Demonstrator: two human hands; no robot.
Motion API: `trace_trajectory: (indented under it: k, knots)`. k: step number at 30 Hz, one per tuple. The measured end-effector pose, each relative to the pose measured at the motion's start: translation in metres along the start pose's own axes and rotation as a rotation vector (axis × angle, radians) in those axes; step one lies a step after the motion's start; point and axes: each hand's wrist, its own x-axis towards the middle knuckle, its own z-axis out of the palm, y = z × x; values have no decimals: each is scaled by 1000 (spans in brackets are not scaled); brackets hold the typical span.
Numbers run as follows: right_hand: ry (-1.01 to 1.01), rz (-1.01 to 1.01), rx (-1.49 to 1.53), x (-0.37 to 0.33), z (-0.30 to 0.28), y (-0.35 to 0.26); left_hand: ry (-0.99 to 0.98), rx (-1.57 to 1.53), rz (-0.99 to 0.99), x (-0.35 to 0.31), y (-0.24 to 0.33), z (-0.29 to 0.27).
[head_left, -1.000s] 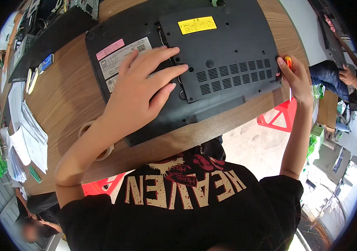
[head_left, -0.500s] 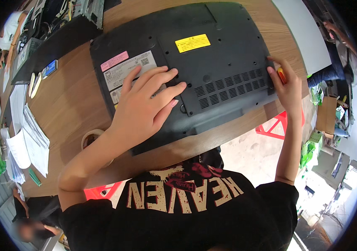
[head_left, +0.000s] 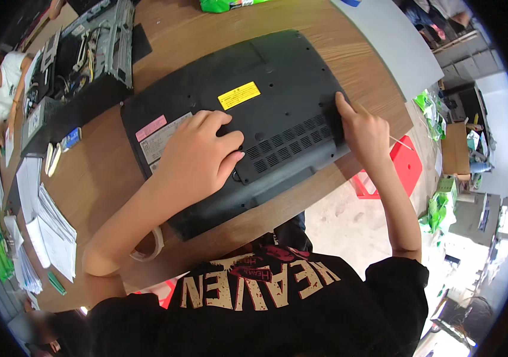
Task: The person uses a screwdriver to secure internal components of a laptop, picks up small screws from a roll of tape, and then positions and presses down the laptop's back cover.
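Observation:
A black laptop [head_left: 278, 66] lies bottom side up on the wooden table, its vent slots and screw holes showing. A yellow label [head_left: 239, 96], a pink label [head_left: 151, 128] and a white label [head_left: 157, 143] are stuck to it. My left hand [head_left: 197, 152] rests on the underside with bent fingers, thumb apart from the index finger, partly covering the white label. At the laptop's right edge, my right hand [head_left: 366, 134] grips the side, thumb on top and the other fingers mostly hidden. A thin pale rod [head_left: 400, 141] shows beside that hand; whether it is held I cannot tell.
An opened computer case [head_left: 87, 59] stands at the far left, with a small blue box [head_left: 71, 138] nearby. Papers [head_left: 56, 232] lie on the left. A tape roll [head_left: 157, 244] sits by my left forearm. Beyond the table's right edge is a red stool [head_left: 406, 169].
The whole view has shifted. My left fingers have curled in more on the laptop. My right hand has turned at the edge, and the orange-yellow object seen in it is out of sight.

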Motion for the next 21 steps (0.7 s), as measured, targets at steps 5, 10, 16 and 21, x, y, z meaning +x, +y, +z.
trace_trajectory:
  k: [5,10,16,21]
  knots:
    - [37,188,554,-9,-25,27,19,-26,27,31,17,9]
    - [156,510,869,-56,-45,30,58,29,112,84,18,37]
    - [215,740,1051,-142,-35,18,-170,229,-70,99,13,57]
    - [93,932,1137,-167,-24,20,-188,200,-79,100,12,58]
